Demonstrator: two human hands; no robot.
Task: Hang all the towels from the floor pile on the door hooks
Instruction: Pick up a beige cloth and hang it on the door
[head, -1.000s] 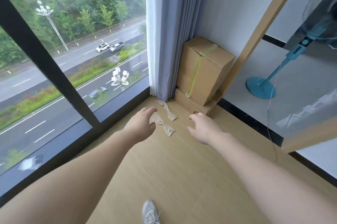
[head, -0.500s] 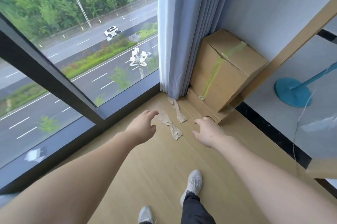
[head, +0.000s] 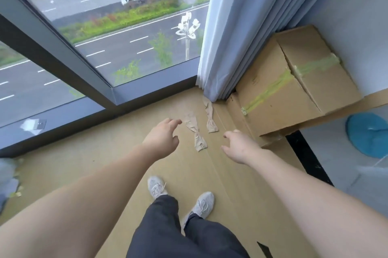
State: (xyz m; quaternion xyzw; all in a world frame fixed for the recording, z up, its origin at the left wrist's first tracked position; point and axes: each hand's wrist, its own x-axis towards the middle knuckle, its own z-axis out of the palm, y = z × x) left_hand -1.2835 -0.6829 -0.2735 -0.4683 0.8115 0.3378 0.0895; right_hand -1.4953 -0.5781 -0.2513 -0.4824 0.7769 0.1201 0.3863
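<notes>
The main risk here is a poor pick-up. The two towels are thin, twisted beige strips lying flat on the floor (head: 105, 152) and are nearly its colour. A hasty scoop could catch only one, or pinch a loose end so the strip slides out on the way to the hooks.

The nearer towel (head: 194, 131) lies between the two hands, at about twelve o'clock from the shoes (head: 156, 186). The farther towel (head: 210, 120) lies just beyond it toward one o'clock, its far end at or almost at the hem of the curtain (head: 241, 37). Reaching for that one could snag the curtain, and the right hand could knock the cardboard box (head: 279, 98), which stands at two o'clock.

No door hooks show in this view, so I judge the carry will mean turning away. The blue fan base (head: 369, 136) and its thin cord at three o'clock are something to trip on.

Both arms stretch forward and down over the strips. The left hand (head: 160, 138) hovers at nine o'clock of the nearer towel, palm down, its fingers (head: 174, 121) loosely curved, slightly apart and holding nothing. The right hand (head: 241, 147) hovers at three o'clock of it, palm turned inward, thumb and fingers spread, also empty. Neither hand touches a towel, and how high they are above the floor cannot be told.
</notes>
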